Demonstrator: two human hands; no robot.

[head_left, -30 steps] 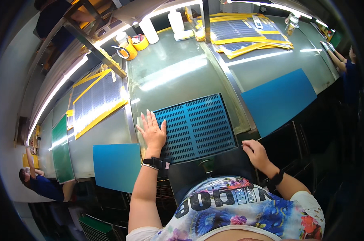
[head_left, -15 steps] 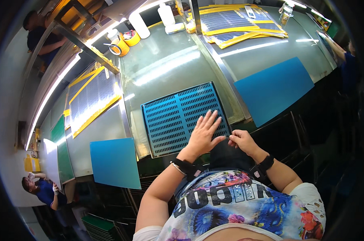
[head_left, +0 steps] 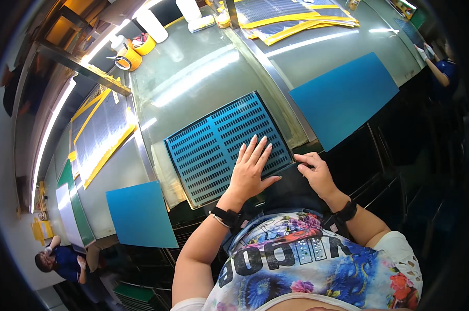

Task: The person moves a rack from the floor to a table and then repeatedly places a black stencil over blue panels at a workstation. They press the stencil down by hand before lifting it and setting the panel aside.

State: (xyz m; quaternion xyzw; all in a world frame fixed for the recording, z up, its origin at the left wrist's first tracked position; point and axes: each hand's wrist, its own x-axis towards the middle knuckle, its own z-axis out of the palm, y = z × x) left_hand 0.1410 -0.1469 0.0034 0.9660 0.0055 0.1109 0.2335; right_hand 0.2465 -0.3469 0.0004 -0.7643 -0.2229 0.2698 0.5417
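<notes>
In front of me a blue panel (head_left: 211, 120) with rows of small dark slot-shaped marks and a dark border lies tilted on the greenish glass tabletop (head_left: 193, 72). My left hand (head_left: 249, 170) rests on its near right part, fingers stretched out flat and the thumb spread toward the near edge. Just off the panel's near right corner is my right hand (head_left: 317, 175), its thumb and forefinger drawn together and the other fingers curled. Whatever is between those fingertips is too small to make out.
Plain blue sheets lie at the left (head_left: 141, 215) and right (head_left: 345, 101), overhanging the table edge. Yellow-taped film sheets (head_left: 291, 23) are stacked at the back. Orange tape rolls (head_left: 133, 56) and a white bottle (head_left: 152, 26) stand far left. Co-workers are at left (head_left: 66, 262) and right (head_left: 441, 72).
My view has shifted, so the table sits further left and higher. The left hand stays flat on the panel, slightly nearer its edge. My right hand's forefinger is now extended more toward the corner.
</notes>
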